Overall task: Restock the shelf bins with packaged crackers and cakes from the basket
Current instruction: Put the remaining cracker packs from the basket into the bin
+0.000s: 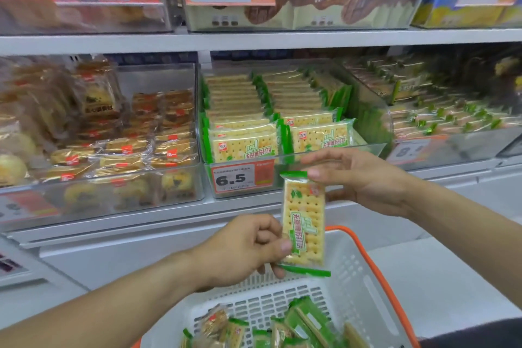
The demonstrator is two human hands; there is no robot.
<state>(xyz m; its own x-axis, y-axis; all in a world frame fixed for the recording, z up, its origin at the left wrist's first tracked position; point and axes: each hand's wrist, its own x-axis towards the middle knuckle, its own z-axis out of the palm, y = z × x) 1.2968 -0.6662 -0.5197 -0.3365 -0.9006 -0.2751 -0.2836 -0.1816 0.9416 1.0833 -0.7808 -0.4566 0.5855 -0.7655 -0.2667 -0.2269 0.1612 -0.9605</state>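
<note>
Left hand [243,246] grip pinching upright cracker pack [303,223], right hand [358,178] grip holding its top, above basket [347,285]

Basket [364,285] cut by bottom edge; left bins [34,121] blurred.

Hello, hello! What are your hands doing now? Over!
Left hand pinches the cracker pack low. Right hand holds its top. Pack upright, above the basket, in front of the matching cracker bin. Nothing in the way.
</note>
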